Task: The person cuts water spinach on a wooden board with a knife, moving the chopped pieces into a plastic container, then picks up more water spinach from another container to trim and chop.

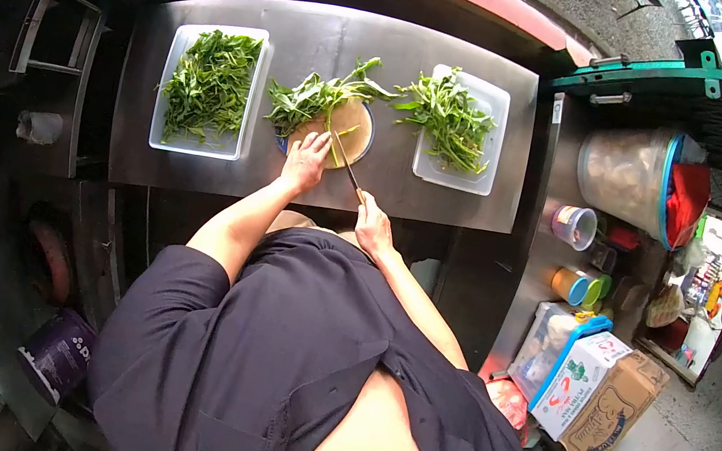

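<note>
My right hand (372,226) is closed around the handle of a knife (350,169), its blade pointing up and left over a round cutting board (358,136). On the near left part of the board rests my left hand (305,163), its fingers against the stems of leafy greens (310,102); whether it grips them is hard to make out. The bunch lies across the board, its leaves reaching past the far edge. To the left is a clear plastic tray (253,95) heaped with cut greens (209,83). A second tray (482,181) at the right holds longer leafy stems (447,120).
Everything stands on a steel table (337,33). A side counter at right carries a large lidded tub (620,167), a clear cup (574,226), small jars (570,286) and cardboard boxes (613,410). A dark purple bucket (58,354) sits at lower left.
</note>
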